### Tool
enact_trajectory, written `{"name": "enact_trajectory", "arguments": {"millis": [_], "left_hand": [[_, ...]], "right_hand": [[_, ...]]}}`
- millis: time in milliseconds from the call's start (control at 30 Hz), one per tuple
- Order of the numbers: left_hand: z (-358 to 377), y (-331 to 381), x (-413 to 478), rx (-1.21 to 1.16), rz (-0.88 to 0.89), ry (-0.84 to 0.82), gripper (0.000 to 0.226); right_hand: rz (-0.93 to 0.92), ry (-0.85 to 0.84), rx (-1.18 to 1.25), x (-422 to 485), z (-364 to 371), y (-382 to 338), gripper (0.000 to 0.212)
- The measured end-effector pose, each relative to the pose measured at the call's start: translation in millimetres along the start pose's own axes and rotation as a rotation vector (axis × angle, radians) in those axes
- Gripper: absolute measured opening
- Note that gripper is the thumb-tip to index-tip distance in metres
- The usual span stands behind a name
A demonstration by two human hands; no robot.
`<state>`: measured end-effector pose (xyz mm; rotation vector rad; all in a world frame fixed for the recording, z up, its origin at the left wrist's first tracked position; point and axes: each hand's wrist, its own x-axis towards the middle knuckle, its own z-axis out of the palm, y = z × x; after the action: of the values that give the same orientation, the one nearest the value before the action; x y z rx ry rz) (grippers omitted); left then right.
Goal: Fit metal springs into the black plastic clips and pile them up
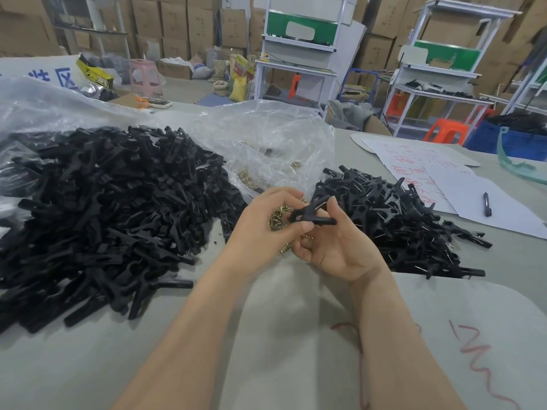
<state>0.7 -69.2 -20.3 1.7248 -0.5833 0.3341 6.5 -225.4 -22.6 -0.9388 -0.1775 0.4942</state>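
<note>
A black plastic clip (310, 216) is held between both hands at the middle of the table. My left hand (263, 223) pinches its left end, and my right hand (334, 247) grips its right part with thumb on top. Brass-coloured metal springs (278, 220) lie loose on the table just behind my hands. A large heap of black clip halves (103, 208) covers the left side. A smaller pile of assembled clips (393, 220), with spring wires showing, lies to the right.
A clear plastic bag (266, 143) holding more springs stands behind my hands. White sheets with red writing (429, 173) and a black pen (487, 204) lie at the right. Shelving, cardboard boxes and orange stools fill the room beyond the table.
</note>
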Motion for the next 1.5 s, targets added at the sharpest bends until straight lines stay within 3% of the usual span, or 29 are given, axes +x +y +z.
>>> {"name": "enact_trajectory", "arguments": {"millis": [67, 133, 233, 333, 467, 567, 700, 767, 867, 933, 1033, 1067, 1167, 1267, 1333, 1433, 1500], "left_hand": [[0, 0, 0, -0.063, -0.020, -0.037, 0.033], [0, 1, -1, -0.070, -0.035, -0.075, 0.033], [-1, 1, 0, 0.010, -0.025, -0.094, 0.028], [-5, 1, 0, 0.124, 0.043, -0.119, 0.035], [-6, 1, 0, 0.232, 0.077, -0.127, 0.028], [-6, 0, -1, 0.224, 0.029, -0.118, 0.030], [-4, -6, -2, 0.239, -0.092, 0.010, 0.016], [-2, -9, -2, 0.334, -0.117, 0.057, 0.015], [4, -12, -1, 0.458, -0.124, -0.031, 0.029], [1, -13, 0, 0.507, -0.199, 0.043, 0.041], [-18, -20, -1, 0.702, -0.384, 0.320, 0.043], [-23, -21, -3, 0.795, -0.457, 0.346, 0.043], [-26, -24, -5, 1.000, -0.628, 0.227, 0.047], [-21, -28, -4, 1.098, -0.659, 0.123, 0.039], [-22, -30, -3, 1.084, -0.644, 0.132, 0.026], [-24, -29, -2, 1.027, -0.629, 0.169, 0.022], [-26, -27, -2, 0.985, -0.610, 0.195, 0.021]], "right_hand": [[0.062, -0.069, -0.019, -1, 1, 2, 0.076], [0.076, -0.100, -0.041, 0, 2, 5, 0.073], [0.047, -0.046, -0.028, 2, 1, 11, 0.062], [0.008, 0.041, -0.073, 3, -1, 12, 0.036], [0.003, 0.117, -0.146, 4, -3, 11, 0.030], [0.056, 0.108, -0.174, 5, -2, 11, 0.039], [0.131, 0.162, -0.282, 5, 4, 5, 0.082], [0.058, 0.268, -0.442, 5, 9, 3, 0.072], [-0.214, 0.529, -0.757, 7, 10, 4, 0.029], [-0.380, 0.775, -0.706, 8, 6, 0, 0.024], [-0.599, 0.876, -0.135, 4, 5, -17, 0.069], [-0.630, 0.879, -0.084, 3, 4, -19, 0.084], [-0.557, 0.910, -0.417, 4, 7, -6, 0.092], [-0.403, 0.819, -0.853, 15, 17, 11, 0.055], [-0.285, 0.663, -1.148, 26, 29, 21, 0.033], [-0.203, 0.457, -1.515, 43, 48, 41, 0.026], [-0.159, 0.438, -1.691, 53, 57, 53, 0.025]]}}
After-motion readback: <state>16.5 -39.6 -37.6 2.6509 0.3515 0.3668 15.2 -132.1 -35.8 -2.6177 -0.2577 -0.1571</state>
